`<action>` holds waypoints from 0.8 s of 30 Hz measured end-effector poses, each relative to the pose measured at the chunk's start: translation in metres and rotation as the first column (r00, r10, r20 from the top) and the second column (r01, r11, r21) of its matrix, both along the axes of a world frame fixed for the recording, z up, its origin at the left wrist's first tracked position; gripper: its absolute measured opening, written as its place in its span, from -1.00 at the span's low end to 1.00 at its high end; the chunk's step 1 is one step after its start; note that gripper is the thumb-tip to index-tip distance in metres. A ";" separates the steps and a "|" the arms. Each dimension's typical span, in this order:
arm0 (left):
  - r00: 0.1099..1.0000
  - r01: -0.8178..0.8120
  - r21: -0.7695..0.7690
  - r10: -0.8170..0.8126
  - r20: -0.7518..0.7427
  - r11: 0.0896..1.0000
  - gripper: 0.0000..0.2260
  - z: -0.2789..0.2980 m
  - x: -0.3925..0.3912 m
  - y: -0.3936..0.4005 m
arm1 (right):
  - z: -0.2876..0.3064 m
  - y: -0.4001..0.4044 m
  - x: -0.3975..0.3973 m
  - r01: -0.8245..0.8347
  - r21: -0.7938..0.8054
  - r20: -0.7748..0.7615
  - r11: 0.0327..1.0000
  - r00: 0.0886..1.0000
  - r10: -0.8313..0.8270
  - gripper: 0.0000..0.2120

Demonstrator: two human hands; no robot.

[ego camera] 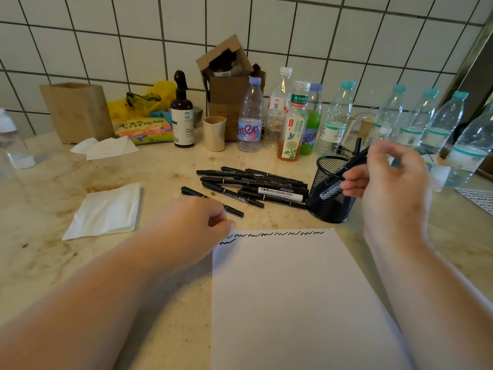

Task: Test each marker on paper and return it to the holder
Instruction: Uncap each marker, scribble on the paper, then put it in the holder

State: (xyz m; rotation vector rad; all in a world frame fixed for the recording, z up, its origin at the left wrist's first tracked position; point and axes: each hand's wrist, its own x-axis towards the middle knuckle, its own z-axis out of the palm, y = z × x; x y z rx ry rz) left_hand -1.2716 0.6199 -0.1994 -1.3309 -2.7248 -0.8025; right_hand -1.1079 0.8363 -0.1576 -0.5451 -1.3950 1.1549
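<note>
Along the left side of the stone counter (53, 182), a folded white napkin (105, 210) is lying flat, with a wooden box (77, 112) and a colourful snack packet (144, 129) standing farther back against the tiled wall (106, 30). Just right of the napkin, the left hand (194, 222) is resting knuckles-up at the top left corner of the white paper (293, 303), its fingers curled under and covering part of a black marker (234, 210) whose end is poking out to the right; whether the fingers are actually gripping it I cannot tell. Across the paper's top edge a row of black squiggles (274, 233) is showing. Behind the paper, near the counter's middle, a loose pile of black markers (256, 186) is lying on its side, one labelled as a whiteboard marker (280, 194). Farther back, a brown spray bottle (182, 116), a paper cup (214, 133) and a cluster of plastic bottles (293, 121) are standing along the wall. Just right of the pile, the black mesh holder (330, 193) is standing upright. Over its rim, the right hand (389, 177) is pinching a black pen-style marker (352, 164) between its fingertips, tilted with the lower end dipping inside the holder.
</note>
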 end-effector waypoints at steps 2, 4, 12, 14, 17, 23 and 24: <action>1.000 -0.012 -0.027 0.012 -0.013 1.000 -0.73 0.000 0.000 0.000 | 0.000 -0.005 0.001 0.015 0.048 -0.005 0.999 1.000 -0.015 -0.96; 0.999 -0.033 -0.065 0.031 -0.043 0.997 -0.72 0.001 -0.001 0.001 | -0.004 -0.010 0.001 0.019 0.140 0.046 0.990 0.999 -0.025 -0.95; 0.997 -0.071 -0.150 0.065 -0.042 0.986 -0.87 0.001 -0.005 0.002 | -0.019 -0.039 -0.032 -0.520 0.127 0.908 0.845 0.404 0.113 -0.87; 0.997 -0.069 -0.160 0.063 -0.039 0.985 -0.89 0.001 -0.005 0.003 | -0.016 -0.045 -0.045 -0.546 0.069 0.941 0.835 0.313 0.127 -0.93; 0.997 -0.069 -0.171 0.062 -0.046 0.983 -0.87 0.002 -0.005 0.004 | -0.012 -0.058 -0.066 -0.507 0.094 0.949 0.857 0.305 0.076 -0.92; 0.997 -0.048 -0.205 0.034 -0.070 0.978 -0.83 0.006 -0.003 0.001 | -0.016 -0.078 -0.095 -0.520 0.150 0.980 0.841 0.190 -0.058 -0.81; 0.997 -0.048 -0.205 0.034 -0.069 0.978 -0.83 0.007 -0.002 0.001 | -0.017 -0.079 -0.097 -0.529 0.176 0.980 0.830 0.173 -0.098 -0.81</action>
